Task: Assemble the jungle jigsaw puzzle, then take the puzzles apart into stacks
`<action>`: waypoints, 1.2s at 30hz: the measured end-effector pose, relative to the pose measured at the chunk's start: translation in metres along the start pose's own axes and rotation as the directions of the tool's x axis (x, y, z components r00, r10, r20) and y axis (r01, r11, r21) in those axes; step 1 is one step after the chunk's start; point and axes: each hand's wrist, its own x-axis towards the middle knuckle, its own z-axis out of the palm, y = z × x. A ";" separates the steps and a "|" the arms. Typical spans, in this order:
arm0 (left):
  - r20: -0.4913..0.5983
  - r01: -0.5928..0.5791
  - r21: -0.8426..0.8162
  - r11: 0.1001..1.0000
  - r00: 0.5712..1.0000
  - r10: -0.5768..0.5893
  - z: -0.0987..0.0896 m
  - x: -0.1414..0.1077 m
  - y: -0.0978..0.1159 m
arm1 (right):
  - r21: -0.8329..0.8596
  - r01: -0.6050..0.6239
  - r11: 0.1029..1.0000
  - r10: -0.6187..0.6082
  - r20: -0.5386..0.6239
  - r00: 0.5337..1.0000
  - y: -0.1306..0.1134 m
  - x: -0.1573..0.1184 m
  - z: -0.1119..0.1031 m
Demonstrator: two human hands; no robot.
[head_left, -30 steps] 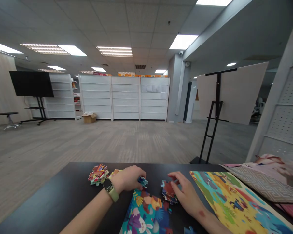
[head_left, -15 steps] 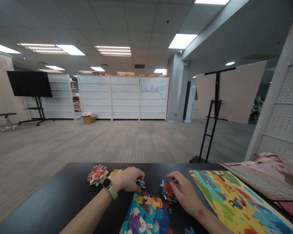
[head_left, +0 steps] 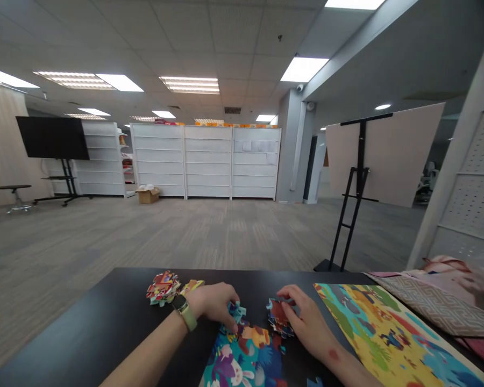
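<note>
My left hand [head_left: 218, 305], with a watch on its wrist, pinches a teal puzzle piece [head_left: 237, 310] at the far edge of a partly joined jigsaw puzzle [head_left: 242, 357]. The puzzle shows a white rabbit and purple and blue shapes. To its right, my right hand [head_left: 302, 317] rests against a small stack of puzzle pieces [head_left: 277, 317], thumb and fingers apart around its right side. One loose blue piece [head_left: 314, 382] lies near the bottom edge of the view.
A heap of red and yellow pieces [head_left: 163, 287] sits at the table's far left, with yellow pieces [head_left: 192, 285] beside it. On the right lies a colourful picture sheet [head_left: 381, 328], next to a patterned cloth bag [head_left: 439, 301]. Beyond the black table [head_left: 84, 333] stands an easel [head_left: 353, 215].
My left hand has lowered and turned slightly, bringing the teal piece flatter against the puzzle's far edge. My right hand stays at the stack. The view has shifted a little.
</note>
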 end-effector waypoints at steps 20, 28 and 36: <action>-0.014 -0.134 -0.028 0.991 0.991 0.134 0.019 0.010 0.040 | 0.003 0.007 1.000 -0.007 -0.003 1.000 -0.001 0.000 -0.002; -0.032 -0.072 -0.015 0.997 0.997 0.071 0.026 0.005 0.053 | 0.012 0.003 1.000 -0.003 -0.010 1.000 -0.006 -0.002 -0.003; -0.144 -0.235 -0.322 0.917 0.970 0.198 0.006 0.000 0.048 | 0.006 0.019 1.000 -0.019 -0.033 0.999 -0.005 0.000 -0.004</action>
